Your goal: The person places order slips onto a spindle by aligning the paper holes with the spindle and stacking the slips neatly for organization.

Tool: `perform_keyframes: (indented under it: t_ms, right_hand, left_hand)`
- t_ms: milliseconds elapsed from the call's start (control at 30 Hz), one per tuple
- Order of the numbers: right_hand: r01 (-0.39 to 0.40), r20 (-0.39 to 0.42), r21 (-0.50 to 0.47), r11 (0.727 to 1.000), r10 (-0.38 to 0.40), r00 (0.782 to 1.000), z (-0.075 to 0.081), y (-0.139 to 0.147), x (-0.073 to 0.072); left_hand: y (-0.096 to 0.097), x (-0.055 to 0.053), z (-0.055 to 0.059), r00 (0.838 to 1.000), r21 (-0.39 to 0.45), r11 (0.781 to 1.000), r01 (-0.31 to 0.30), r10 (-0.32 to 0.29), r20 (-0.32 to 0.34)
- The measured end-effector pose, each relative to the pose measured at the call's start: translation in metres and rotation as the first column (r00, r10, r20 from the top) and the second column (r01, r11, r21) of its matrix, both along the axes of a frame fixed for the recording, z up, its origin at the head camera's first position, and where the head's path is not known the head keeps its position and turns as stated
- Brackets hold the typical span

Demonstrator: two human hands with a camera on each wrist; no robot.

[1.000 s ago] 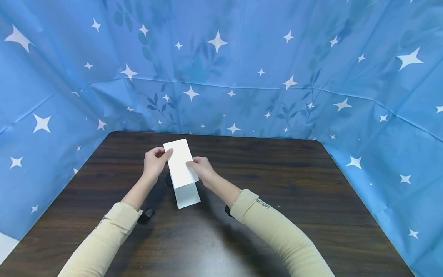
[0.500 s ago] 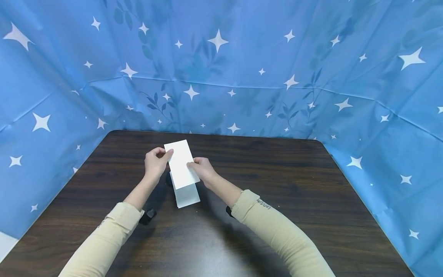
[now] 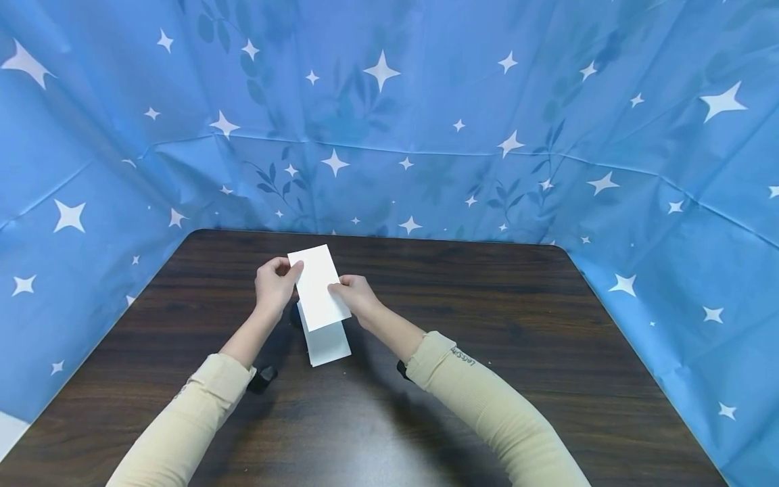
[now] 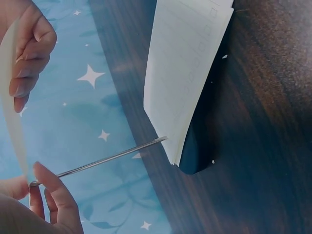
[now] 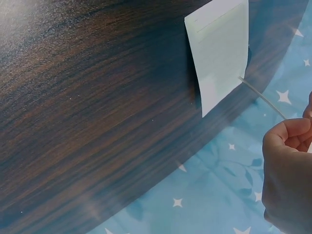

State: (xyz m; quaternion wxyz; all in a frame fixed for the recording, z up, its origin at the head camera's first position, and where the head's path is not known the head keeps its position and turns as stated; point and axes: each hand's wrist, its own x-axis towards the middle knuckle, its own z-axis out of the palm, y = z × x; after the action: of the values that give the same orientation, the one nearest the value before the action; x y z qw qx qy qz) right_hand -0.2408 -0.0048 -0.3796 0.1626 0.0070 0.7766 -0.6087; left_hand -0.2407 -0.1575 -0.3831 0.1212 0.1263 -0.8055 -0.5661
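Note:
My left hand (image 3: 272, 289) pinches the upper left edge of a white paper slip (image 3: 316, 291), thumb on its front. Lower on the right edge, my right hand (image 3: 358, 299) pinches the same slip. Below it a stack of white papers (image 3: 329, 343) is threaded on a thin metal rod (image 4: 107, 158), which rises from a dark base (image 4: 197, 151), like a bill spike. The rod's upper end meets the slip beside my left fingers (image 4: 57, 195); whether it pierces the slip I cannot tell. In the head view the slip hides the rod.
Everything stands over a dark wood-grain table (image 3: 487, 338). Behind it hangs a blue curtain (image 3: 426, 122) with white stars. A black wrist device (image 3: 263, 379) sits under the left cuff, and part of another (image 3: 403, 369) shows under the right.

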Motion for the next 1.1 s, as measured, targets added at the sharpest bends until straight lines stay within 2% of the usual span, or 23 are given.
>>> perform_keyframes:
  t_ms: [167, 500, 600, 767, 900, 1100]
  right_hand:
    - [-0.008, -0.011, -0.010, 1.000, 0.008, 1.000, 0.002, -0.001, 0.000]
    - [-0.001, -0.007, 0.002, 1.000, 0.001, 1.000, 0.000, -0.002, -0.001]
    - [0.008, 0.001, 0.009, 1.000, -0.008, 1.000, -0.002, -0.003, -0.002]
    - [0.007, -0.008, 0.046, 0.999, -0.007, 1.000, -0.005, -0.005, -0.001]
    - [0.013, -0.002, 0.059, 0.998, -0.013, 1.000, -0.005, -0.007, 0.000]
    - [0.026, 0.020, 0.064, 0.998, -0.028, 0.999, -0.008, -0.009, 0.001]
  left_hand:
    - [0.000, -0.001, 0.001, 1.000, 0.011, 1.000, 0.005, -0.005, 0.005]
    - [-0.005, -0.004, 0.003, 0.996, 0.083, 0.996, 0.027, -0.034, 0.081]
    - [-0.007, -0.007, 0.005, 0.987, 0.146, 0.989, 0.028, -0.050, 0.150]
    - [-0.012, -0.010, 0.012, 0.961, 0.255, 0.966, 0.041, -0.108, 0.256]
    - [-0.014, -0.013, 0.015, 0.946, 0.299, 0.953, 0.056, -0.147, 0.290]
    - [-0.017, -0.015, 0.012, 0.941, 0.308, 0.949, 0.072, -0.167, 0.294]
